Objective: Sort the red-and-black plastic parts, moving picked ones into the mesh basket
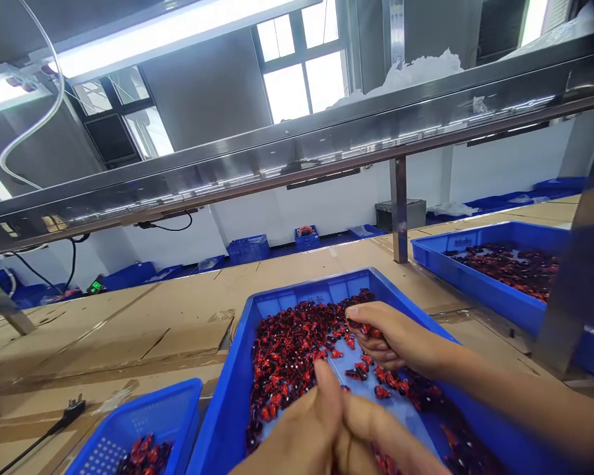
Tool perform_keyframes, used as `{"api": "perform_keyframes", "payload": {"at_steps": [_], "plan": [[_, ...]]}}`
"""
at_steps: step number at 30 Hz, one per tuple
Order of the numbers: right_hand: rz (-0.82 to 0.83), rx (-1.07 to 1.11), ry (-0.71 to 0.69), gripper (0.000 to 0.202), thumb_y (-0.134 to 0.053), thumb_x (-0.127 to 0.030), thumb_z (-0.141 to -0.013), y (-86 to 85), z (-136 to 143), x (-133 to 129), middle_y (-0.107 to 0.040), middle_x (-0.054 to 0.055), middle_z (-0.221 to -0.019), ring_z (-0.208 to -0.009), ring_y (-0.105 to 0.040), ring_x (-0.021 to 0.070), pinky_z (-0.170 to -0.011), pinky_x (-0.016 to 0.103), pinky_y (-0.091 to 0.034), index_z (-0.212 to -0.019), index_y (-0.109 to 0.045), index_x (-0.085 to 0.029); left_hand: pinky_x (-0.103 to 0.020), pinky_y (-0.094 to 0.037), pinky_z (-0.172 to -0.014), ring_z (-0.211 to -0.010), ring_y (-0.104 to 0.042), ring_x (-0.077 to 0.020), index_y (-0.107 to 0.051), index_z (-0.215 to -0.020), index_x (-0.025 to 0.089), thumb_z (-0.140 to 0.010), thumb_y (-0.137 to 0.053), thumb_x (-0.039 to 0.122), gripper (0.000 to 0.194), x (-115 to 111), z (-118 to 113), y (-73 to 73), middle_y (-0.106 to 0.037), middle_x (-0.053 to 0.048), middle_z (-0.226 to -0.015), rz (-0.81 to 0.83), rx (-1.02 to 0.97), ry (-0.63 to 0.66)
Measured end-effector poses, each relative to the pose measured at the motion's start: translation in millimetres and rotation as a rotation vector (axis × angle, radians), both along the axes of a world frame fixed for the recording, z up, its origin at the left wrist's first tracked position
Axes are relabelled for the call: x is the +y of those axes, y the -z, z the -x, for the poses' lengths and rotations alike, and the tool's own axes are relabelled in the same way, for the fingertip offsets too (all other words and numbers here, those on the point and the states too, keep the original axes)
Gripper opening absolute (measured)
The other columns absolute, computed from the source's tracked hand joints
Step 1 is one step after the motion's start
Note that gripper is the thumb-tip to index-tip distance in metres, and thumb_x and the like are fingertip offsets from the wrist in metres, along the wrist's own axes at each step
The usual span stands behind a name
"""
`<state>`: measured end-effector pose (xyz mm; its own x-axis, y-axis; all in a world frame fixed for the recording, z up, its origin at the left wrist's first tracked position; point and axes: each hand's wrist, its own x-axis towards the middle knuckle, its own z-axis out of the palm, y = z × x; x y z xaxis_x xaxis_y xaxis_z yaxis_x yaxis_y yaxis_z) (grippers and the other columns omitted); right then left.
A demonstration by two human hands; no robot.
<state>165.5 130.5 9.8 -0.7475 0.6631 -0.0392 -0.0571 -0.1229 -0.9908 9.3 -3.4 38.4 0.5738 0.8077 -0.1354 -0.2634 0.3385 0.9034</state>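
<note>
Landmark: the big blue tray (237,389) in the centre foreground, resting on the cardboard-covered counter (129,330).

Inside the tray: a heap of small red-and-black parts (287,356), thickest on the tray's left half and far end. A bare patch of tray floor shows mid-tray, with a few loose parts on it.

Right hand (391,340) comes in from the tray's right side, forearm over the right rim. Fingers curled, grip clenched on a few of the red-and-black parts, at the far-right part of the heap. Exact count in the hand cannot be told.

Left hand (321,429) at the tray's near edge, low in the view, partly cut off. Thumb points up toward the heap, fingers folded in. It touches parts at the near side, but whether the grip actually holds any cannot be told.

Left of the tray, near corner: a small blue basket (153,412) with perforated walls and a few of the same parts at its bottom. A black plug and cord (69,412) lies on the counter just left of that basket.

Right of the tray and further back: a second blue tray (475,277) with the same kind of parts. A steel rail (297,155) crosses above the tray, carried by a post (399,211) behind the tray's far-right corner.
</note>
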Motion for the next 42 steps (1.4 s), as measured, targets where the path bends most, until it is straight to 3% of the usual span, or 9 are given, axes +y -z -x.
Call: {"api": "perform_keyframes", "payload": {"at_steps": [3,6,9,15,29,35,38,40,42], "plan": [[-0.028,-0.025,0.010,0.041,-0.043,-0.046,-0.093,1.2,0.8,0.8,-0.028,-0.010,-0.044,-0.036,-0.016,0.0052,-0.032,0.019,-0.011,-0.061,-0.041,-0.021,-0.015,-0.029,-0.030,-0.024,-0.014,-0.0054,-0.067,-0.084,0.017,-0.095,0.004,0.058,0.083,12.4,-3.3,6.5,-0.026,0.008,-0.035,0.105,-0.270,0.009],[-0.042,-0.048,0.013,0.038,-0.042,-0.047,-0.094,2.6,2.0,1.9,-0.029,-0.011,-0.045,-0.036,-0.016,0.0053,-0.032,0.018,-0.013,-0.065,-0.043,-0.021,-0.015,-0.040,-0.031,-0.024,-0.036,-0.0071,-0.065,-0.085,0.014,-0.096,-0.003,0.060,0.078,21.6,-3.1,15.7,-0.027,0.009,-0.036,0.210,-0.404,-0.157],[-0.043,-0.074,0.018,0.039,-0.041,-0.048,-0.094,3.4,2.9,2.6,-0.028,-0.011,-0.044,-0.035,-0.016,0.0050,-0.032,0.018,-0.012,-0.065,-0.042,-0.021,-0.033,-0.059,-0.048,-0.041,-0.063,-0.0177,-0.066,-0.081,0.012,-0.095,-0.002,0.061,0.083,24.0,-6.0,16.3,-0.028,0.008,-0.033,0.323,-0.351,-0.357],[-0.030,-0.109,-0.003,0.037,-0.042,-0.048,-0.094,6.4,4.1,2.7,-0.028,-0.011,-0.043,-0.034,-0.014,0.0051,-0.031,0.018,-0.012,-0.068,-0.044,-0.022,-0.037,-0.061,-0.049,-0.044,-0.065,-0.0195,-0.065,-0.076,0.012,-0.098,-0.004,0.056,0.078,20.1,-16.4,2.9,-0.028,0.007,-0.031,0.426,-0.301,-0.528],[-0.086,-0.150,-0.037,0.042,-0.044,-0.054,-0.093,12.7,3.2,7.7,-0.027,-0.011,-0.043,-0.036,-0.015,0.0053,-0.033,0.018,-0.012,-0.067,-0.045,-0.021,-0.039,-0.061,-0.057,-0.053,-0.067,-0.0217,-0.062,-0.090,0.012,-0.087,-0.004,0.074,0.085,25.8,-5.1,21.3,-0.040,0.004,-0.043,0.294,-0.524,-0.234],[-0.139,-0.187,-0.019,0.039,-0.043,-0.053,-0.092,10.5,4.7,5.8,-0.028,-0.011,-0.044,-0.037,-0.016,0.0064,-0.034,0.019,-0.013,-0.069,-0.044,-0.022,-0.035,-0.060,-0.054,-0.052,-0.064,-0.0181,-0.063,-0.090,0.013,-0.087,-0.003,0.075,0.086,20.8,-1.7,9.9,-0.041,0.003,-0.049,0.293,-0.533,-0.247],[-0.252,-0.182,0.068,0.038,-0.037,-0.051,-0.095,5.0,3.6,3.2,-0.024,-0.011,-0.046,-0.038,-0.016,0.0084,-0.036,0.022,-0.015,-0.070,-0.043,-0.023,-0.019,-0.043,-0.033,-0.035,-0.045,-0.0084,-0.063,-0.086,0.014,-0.087,-0.008,0.075,0.083,21.3,-0.1,10.1,-0.042,0.003,-0.052,0.291,-0.430,-0.207],[-0.400,-0.151,0.192,0.037,-0.035,-0.048,-0.097,-1.2,0.5,-2.6,-0.027,-0.010,-0.050,-0.043,-0.022,0.0100,-0.042,0.024,-0.021,-0.071,-0.042,-0.023,-0.015,-0.022,-0.027,-0.029,-0.032,-0.0044,-0.063,-0.082,0.014,-0.086,-0.008,0.077,0.084,25.3,-2.4,20.0,-0.044,0.002,-0.052,0.333,-0.296,-0.160],[-0.568,-0.118,0.289,0.034,-0.041,-0.045,-0.096,-7.0,-3.8,-13.7,-0.036,-0.007,-0.056,-0.052,-0.032,0.0113,-0.050,0.026,-0.026,-0.070,-0.044,-0.022,-0.017,-0.016,-0.029,-0.028,-0.033,-0.0064,-0.063,-0.079,0.012,-0.081,0.002,0.080,0.094,31.4,-8.5,36.9,-0.046,-0.001,-0.049,0.397,-0.156,-0.140]]}}
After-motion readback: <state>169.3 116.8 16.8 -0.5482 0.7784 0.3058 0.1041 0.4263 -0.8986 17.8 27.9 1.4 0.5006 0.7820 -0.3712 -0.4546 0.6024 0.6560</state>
